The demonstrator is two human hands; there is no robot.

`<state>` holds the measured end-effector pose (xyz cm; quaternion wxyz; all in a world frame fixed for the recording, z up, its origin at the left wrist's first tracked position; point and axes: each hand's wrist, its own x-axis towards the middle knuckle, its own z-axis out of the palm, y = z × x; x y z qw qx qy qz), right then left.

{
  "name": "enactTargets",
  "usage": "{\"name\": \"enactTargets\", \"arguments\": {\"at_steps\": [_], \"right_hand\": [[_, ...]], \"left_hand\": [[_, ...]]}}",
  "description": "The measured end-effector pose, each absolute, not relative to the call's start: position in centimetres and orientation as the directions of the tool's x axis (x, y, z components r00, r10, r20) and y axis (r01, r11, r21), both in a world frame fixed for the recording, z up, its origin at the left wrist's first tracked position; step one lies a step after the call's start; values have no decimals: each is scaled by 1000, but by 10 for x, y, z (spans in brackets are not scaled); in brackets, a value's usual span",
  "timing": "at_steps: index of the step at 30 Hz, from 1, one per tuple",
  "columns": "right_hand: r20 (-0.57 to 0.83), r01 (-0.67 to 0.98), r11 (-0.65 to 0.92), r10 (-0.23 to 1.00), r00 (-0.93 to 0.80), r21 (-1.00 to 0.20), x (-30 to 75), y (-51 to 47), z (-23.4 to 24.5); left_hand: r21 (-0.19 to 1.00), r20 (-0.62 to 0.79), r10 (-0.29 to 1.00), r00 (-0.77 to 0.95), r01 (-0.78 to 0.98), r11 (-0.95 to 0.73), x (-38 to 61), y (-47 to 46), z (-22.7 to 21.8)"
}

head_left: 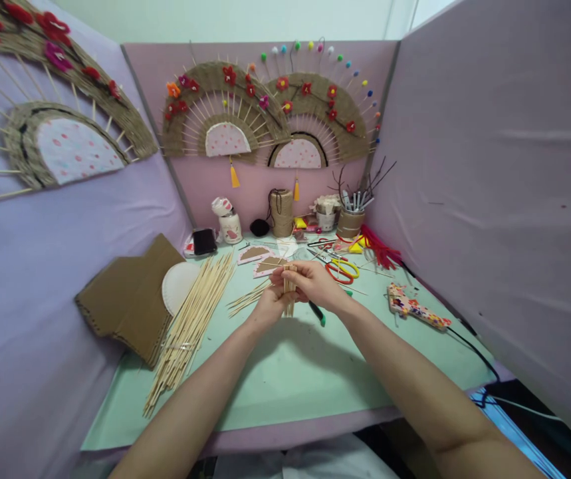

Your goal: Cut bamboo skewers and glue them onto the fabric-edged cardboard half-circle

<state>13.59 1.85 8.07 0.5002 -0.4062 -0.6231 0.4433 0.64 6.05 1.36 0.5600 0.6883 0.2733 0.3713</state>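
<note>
- Pink and lilac cloth walls (464, 133) on three sides, decorated fans (223, 76) hung on the left and back ones; pale green table (310, 392) below.
- Short bundle of pale sticks (290, 307) held upright above the table's middle, between both hands.
- Left hand (271, 303) closed around the bundle's lower part; right hand (312, 283) gripping higher up, thumb across the front. Far-side fingers hidden — exact hold there cannot be told.
- Handling, by judgement: light, stiff, thin; probably dry rather than slippery. Single sticks could snap if bent, or slide out of line under a loose hold. Best taken around the middle, all sides pressed evenly — one end alone may let it splay.
- Nearby: loose sticks (248, 299) left of the hands, longer sticks (193, 319) farther left, yellow-handled scissors (345, 268) beyond the right wrist.
</note>
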Motion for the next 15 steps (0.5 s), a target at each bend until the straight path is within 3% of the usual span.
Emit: {"name": "enactTargets", "arguments": {"at_steps": [4,15], "right_hand": [[282,110,302,945,-164,-947,137,20,83],[258,50,271,949,-179,-961,134,22,76]], "left_hand": [[974,186,781,596,-6,-227,4,61,18],[975,207,847,490,-35,-219,7,60,33]]}}
